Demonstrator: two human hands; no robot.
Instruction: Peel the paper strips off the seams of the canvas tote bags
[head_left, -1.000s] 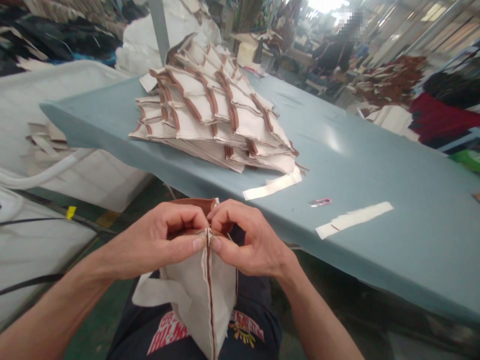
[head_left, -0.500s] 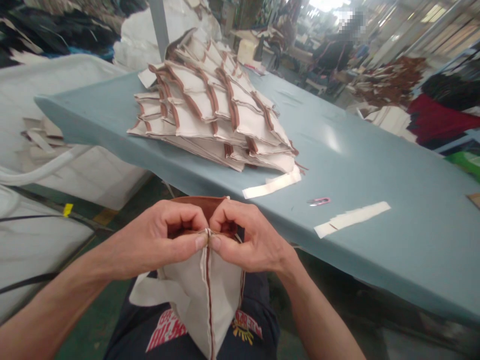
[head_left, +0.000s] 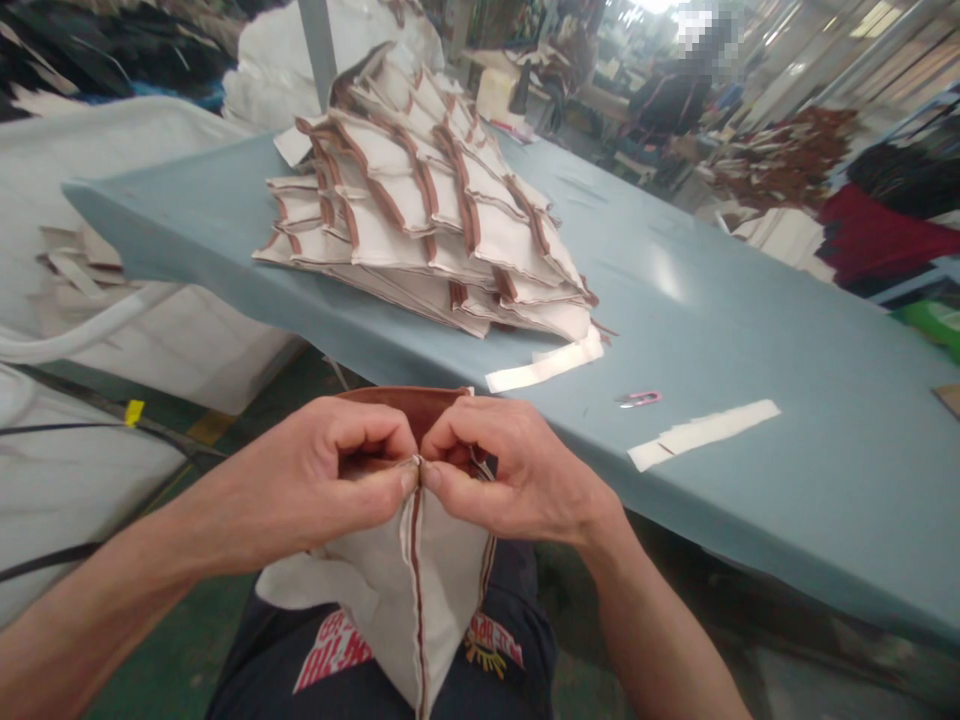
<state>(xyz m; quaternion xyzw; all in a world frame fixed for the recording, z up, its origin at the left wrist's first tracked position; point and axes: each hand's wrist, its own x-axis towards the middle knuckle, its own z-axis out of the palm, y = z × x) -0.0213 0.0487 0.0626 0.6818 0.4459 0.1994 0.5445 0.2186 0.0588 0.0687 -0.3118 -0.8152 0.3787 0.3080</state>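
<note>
A cream fabric piece (head_left: 450,570) with a brown lining and a brown seam down its middle hangs over my lap. My left hand (head_left: 345,480) pinches its top edge just left of the seam, thumb in front and fingers curled behind. From the other side, my right hand (head_left: 495,470) grips the same edge, its thumb almost meeting the left one at the seam top. A loose cream flap (head_left: 315,585) sticks out to the left below my left hand. The fingertips hide exactly how the edges meet.
On the blue-covered table (head_left: 720,330) lies a heap of similar cream pieces with brown edging (head_left: 420,200). Pink-handled thread snips (head_left: 640,399) lie between two pale strips (head_left: 547,365). White bins (head_left: 187,340) stand to the left. Another person (head_left: 671,90) is in the blurred background.
Both hands keep their pinch at the seam top. My right hand and wrist have shifted slightly right, and the piece's brown back edge shows a little more. The view has tilted slightly.
</note>
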